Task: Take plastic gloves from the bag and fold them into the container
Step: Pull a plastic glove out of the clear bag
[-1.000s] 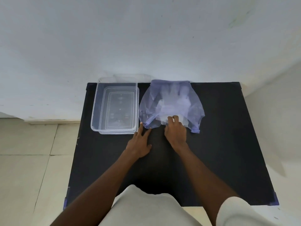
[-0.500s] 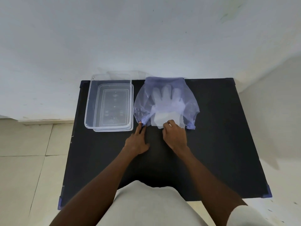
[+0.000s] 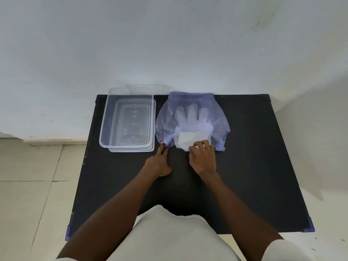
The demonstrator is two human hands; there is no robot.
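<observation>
Head camera looks down on a black table set against a pale wall, with both bare forearms extended forward from the bottom edge of the view. Left hand lies palm down, wrist straight, its fingers drawn together and reaching forward so that the fingertips press on the near left corner of the translucent purple bag. Right hand is angled slightly inward, knuckles up, fingers curled and closed on the near edge of the plastic gloves at the bag's mouth. The cuff end of the gloves projects out of the opening beneath that hand, while the finger section lies flat inside the bag, pointing toward the wall. The bag rests flat at the far middle of the table. Just beside it, to the left, stands the clear rectangular container, open at the top. Tiled floor shows on the left.
</observation>
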